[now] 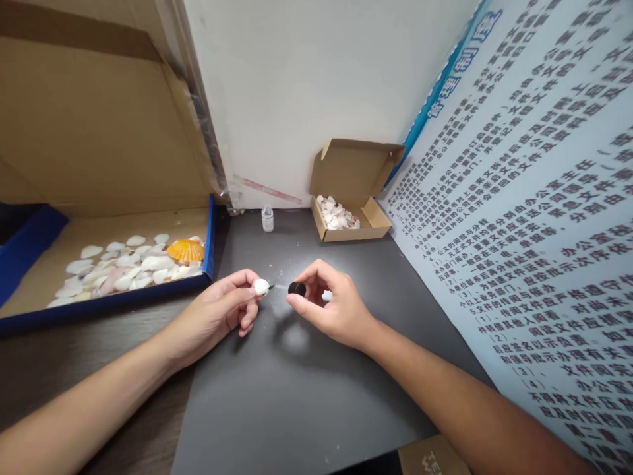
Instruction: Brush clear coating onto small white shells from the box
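Observation:
Between the thumb and fingers of my left hand (227,303) is a small white seashell (261,286), held just above the dark grey mat. My right hand (331,300) pinches a round black cap (297,289) with a thin applicator brush (279,287) extending from it. The brush's dark tip meets the shell's right edge or lies very close to it. Partly covered by my right fingers is another white piece (327,296); whether it is held or lies behind them, I cannot tell. Farther back stands a small clear bottle (268,219) with a pale label.
To the left, a blue-edged cardboard box (210,241) holds many white shells (123,267) and an orange scallop shell (186,250). A smaller open carton (356,233) with shells stands at the back right. A printed poster (534,198) borders the mat (297,415) on the right.

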The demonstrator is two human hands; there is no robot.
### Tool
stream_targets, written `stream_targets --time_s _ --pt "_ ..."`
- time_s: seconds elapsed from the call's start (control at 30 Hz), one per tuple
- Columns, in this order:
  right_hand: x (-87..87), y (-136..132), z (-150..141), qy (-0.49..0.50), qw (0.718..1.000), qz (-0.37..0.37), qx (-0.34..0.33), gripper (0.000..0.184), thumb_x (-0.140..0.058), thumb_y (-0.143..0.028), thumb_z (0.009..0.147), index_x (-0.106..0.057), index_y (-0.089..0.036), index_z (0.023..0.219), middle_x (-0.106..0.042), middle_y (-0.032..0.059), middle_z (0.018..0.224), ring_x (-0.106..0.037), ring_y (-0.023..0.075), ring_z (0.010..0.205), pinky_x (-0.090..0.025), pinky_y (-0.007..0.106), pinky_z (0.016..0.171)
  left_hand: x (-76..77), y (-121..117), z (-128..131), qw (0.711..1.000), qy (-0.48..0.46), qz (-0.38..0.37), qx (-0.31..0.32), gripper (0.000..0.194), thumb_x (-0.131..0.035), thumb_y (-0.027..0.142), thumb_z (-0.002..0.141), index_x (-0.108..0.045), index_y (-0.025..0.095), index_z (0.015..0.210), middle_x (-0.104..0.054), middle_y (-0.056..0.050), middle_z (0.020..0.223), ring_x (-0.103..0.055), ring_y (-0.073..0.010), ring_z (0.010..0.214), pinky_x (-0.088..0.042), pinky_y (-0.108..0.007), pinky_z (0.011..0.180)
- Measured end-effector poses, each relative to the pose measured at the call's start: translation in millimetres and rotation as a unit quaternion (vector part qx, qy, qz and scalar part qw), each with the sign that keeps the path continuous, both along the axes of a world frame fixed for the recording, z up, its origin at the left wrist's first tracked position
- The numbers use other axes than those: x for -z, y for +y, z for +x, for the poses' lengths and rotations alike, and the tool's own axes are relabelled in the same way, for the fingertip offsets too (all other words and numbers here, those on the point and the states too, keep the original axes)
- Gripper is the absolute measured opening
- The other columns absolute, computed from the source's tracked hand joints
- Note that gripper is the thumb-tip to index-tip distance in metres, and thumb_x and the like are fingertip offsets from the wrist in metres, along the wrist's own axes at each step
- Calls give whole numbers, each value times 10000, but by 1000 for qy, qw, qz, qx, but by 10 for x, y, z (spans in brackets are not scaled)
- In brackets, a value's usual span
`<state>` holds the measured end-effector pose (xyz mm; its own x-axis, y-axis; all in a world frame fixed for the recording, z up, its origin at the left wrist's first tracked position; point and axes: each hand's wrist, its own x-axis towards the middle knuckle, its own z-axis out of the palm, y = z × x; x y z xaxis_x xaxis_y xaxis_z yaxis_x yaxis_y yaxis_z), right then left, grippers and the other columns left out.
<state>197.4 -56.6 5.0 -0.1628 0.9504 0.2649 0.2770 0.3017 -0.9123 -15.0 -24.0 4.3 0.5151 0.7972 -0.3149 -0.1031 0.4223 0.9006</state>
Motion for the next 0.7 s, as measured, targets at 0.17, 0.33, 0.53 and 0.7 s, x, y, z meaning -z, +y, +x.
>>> stream_targets --time_s 0.17,0.33,0.53,0.7 --pt "3 23 17 31 999 -28 -16 204 -689 -357 817 -544 -216 841 -530 -45 674 -491 104 562 -405 244 541 -5 -8 9 1000 -5 4 4 177 -663 320 849 -545 192 817 -479 59 531 -389 -80 479 -383 -171 454" --pt "-20 11 2 -10 1000 -15 9 194 -687 -325 804 -533 -214 844 -521 -50 654 -460 100 538 -379 239 529 16 -9 18 1000 -18 12 -8 179 -678 303 828 -544 186 812 -482 59 557 -390 -72 473 -374 -170 443" --pt "-14 1 -23 -31 999 -12 8 192 -668 -354 827 -547 -206 849 -546 -31 685 -498 118 602 -411 249 582 67 8 4 999 -41 17 -2 184 -674 310 818 -537 187 822 -476 64 553 -391 -69 455 -372 -172 422" --pt "-13 -8 -26 2 1000 -7 -3 187 -627 -373 850 -548 -204 856 -538 -27 687 -508 128 627 -423 258 602 84 9 -6 999 -45 19 -5 201 -686 316 810 -534 186 819 -484 61 574 -396 -64 455 -382 -171 418"
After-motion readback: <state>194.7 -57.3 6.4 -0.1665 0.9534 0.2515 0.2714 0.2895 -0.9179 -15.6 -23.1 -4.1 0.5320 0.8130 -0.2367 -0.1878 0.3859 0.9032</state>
